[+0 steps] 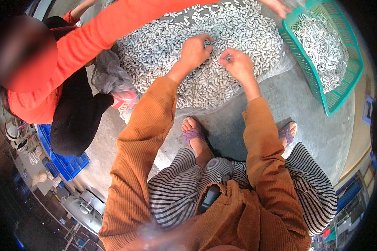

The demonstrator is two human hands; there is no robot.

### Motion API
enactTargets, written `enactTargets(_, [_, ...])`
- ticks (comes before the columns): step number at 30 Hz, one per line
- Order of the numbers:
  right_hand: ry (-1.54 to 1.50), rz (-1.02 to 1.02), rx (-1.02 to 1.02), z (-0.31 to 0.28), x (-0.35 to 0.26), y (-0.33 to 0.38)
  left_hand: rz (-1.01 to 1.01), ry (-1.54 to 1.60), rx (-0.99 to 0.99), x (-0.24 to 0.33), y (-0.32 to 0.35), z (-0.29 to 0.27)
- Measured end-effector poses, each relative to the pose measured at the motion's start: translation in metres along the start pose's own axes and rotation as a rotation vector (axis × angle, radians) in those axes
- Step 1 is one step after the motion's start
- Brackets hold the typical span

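A wide heap of small silvery-grey cylindrical pieces [167, 58] lies on a clear plastic sheet [276, 69] on the floor. Over the middle of it, my left hand [192, 52] is curled, thumb and forefinger closing near each other at the pieces. What lies between them, if anything, is too small to make out. Just to its right, my right hand [240, 66] pinches a small grey cylindrical piece at its fingertips. Both hands are low over the heap and apart from each other.
A co-worker in a red sleeve [100, 31] reaches across the far side of the heap; a hand [277, 7] is by the green basket [333, 98], which holds silvery pieces on clear plastic. Bunched plastic [111, 73] lies at left, a blue crate [63, 161] behind the co-worker.
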State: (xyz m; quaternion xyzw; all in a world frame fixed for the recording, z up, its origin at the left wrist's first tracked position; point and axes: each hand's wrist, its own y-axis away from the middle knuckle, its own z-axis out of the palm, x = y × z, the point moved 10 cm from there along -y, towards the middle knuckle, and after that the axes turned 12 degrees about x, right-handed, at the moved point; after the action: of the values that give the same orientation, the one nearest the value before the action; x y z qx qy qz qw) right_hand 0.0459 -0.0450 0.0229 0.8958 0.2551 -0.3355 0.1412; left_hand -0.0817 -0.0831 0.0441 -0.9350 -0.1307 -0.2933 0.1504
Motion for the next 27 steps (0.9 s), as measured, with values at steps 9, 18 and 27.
enactTargets(9, [0.086,-0.077,0.151,0.007,0.008,0.010,-0.018,-0.514,-0.169,-0.038,-0.020,0.032])
enactTargets(18, [-0.941,0.171,-0.191,-0.027,0.018,0.000,-0.495,0.549,-0.571,-0.050,0.013,-0.017])
enactTargets(27, [-0.256,-0.055,-0.070,0.008,0.012,-0.004,-0.069,-0.271,-0.138,-0.037,-0.014,-0.018])
